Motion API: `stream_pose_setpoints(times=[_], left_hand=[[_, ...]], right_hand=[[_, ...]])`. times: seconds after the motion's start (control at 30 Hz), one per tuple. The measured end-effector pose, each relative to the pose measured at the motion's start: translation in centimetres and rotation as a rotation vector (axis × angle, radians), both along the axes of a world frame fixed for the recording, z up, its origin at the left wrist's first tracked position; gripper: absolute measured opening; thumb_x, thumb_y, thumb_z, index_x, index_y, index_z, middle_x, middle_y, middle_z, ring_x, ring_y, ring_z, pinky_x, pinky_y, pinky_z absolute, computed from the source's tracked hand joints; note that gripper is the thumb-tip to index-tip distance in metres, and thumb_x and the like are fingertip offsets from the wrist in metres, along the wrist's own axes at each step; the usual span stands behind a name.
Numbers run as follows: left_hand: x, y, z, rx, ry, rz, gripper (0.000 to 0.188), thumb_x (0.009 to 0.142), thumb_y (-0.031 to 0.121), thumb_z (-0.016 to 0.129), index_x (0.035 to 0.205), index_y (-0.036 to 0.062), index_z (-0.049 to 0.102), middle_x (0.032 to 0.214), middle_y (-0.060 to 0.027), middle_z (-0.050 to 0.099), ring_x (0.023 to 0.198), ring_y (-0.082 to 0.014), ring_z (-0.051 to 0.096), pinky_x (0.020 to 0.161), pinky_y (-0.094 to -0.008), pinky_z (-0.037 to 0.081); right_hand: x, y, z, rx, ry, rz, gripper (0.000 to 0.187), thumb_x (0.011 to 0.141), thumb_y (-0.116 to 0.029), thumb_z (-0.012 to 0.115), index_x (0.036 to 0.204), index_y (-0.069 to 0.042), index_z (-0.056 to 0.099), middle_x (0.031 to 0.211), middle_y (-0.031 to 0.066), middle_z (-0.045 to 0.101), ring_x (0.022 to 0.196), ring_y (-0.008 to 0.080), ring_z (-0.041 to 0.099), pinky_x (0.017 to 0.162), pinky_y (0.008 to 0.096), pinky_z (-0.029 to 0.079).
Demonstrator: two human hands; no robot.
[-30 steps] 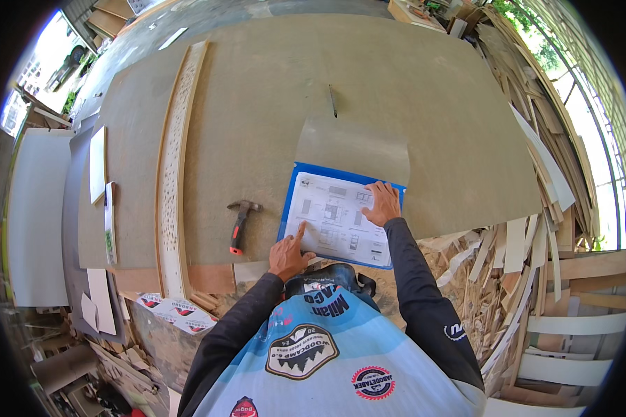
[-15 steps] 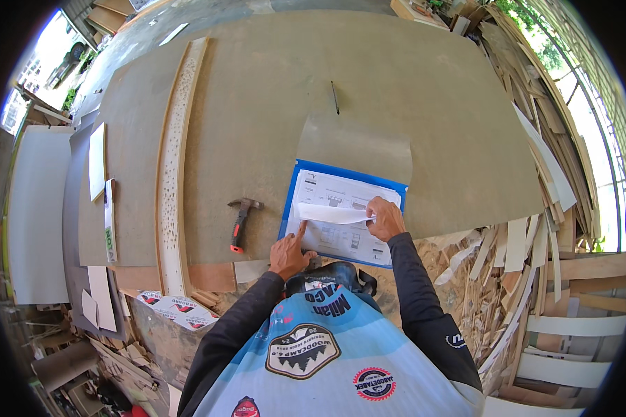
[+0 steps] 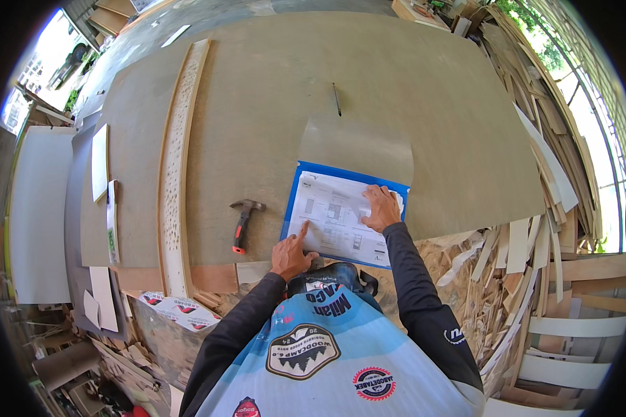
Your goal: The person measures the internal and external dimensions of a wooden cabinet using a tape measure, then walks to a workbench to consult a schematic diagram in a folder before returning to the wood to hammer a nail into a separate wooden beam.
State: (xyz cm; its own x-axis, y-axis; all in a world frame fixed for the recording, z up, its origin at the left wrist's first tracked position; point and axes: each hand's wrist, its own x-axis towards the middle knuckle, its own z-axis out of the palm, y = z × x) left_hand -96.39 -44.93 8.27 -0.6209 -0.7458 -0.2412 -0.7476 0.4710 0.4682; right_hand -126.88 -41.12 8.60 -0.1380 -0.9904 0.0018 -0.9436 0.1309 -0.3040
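Note:
A blue folder lies near the front edge of the large brown board, its see-through cover folded back away from me. In it rests a stack of white sheets printed with technical drawings. My left hand is at the lower left of the stack, index finger stretched onto the paper and thumb out. My right hand lies on the upper right of the top sheet with fingers spread. A claw hammer with a black and red handle sits left of the folder.
Beyond the cover lies a thin dark pen or pencil. A long speckled strip with wooden edges crosses the brown board on the left. White offcuts rest farther left. Stacked wood scraps line the right side.
The page that my right hand was lifting by its edge now lies flat. My right hand has moved slightly up and spread on the paper; my left hand stays nearly in place.

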Motion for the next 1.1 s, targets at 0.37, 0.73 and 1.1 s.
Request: stream_pose_setpoints(times=[0.37,0.73,1.1], left_hand=[[-0.2,0.0,0.3,0.010,-0.004,-0.001,0.100,0.076,0.037,0.081,0.158,0.0147,0.029,0.094,-0.0188,0.069,0.088,-0.0361,0.068,0.078,-0.0452,0.052],[0.3,0.4,-1.5,-0.075,0.060,0.009,0.083,0.076,0.040,0.081,0.145,0.0078,0.048,0.102,-0.0205,0.069,0.098,-0.0371,0.067,0.083,-0.0454,0.052],[-0.1,0.0,0.4,0.062,-0.030,0.021,0.102,0.075,0.043,0.082,0.158,0.0152,0.029,0.102,-0.0182,0.069,0.094,-0.0360,0.067,0.082,-0.0466,0.051]], right_hand=[[0.7,0.1,1.2,-0.094,-0.020,0.013,0.066,0.057,-0.015,0.084,0.119,-0.005,0.062,0.108,0.0123,0.057,0.112,0.0324,0.055,0.099,0.0426,0.042],[1.7,1.9,2.5,0.080,-0.186,0.169,0.018,0.065,-0.011,0.078,0.079,-0.009,0.067,0.093,0.0086,0.067,0.096,0.0327,0.062,0.087,0.0441,0.049],[0.6,-0.1,2.6,0.109,-0.222,0.145,0.021,0.066,-0.013,0.078,0.081,-0.005,0.065,0.103,0.0131,0.068,0.101,0.0356,0.062,0.088,0.0443,0.051]])
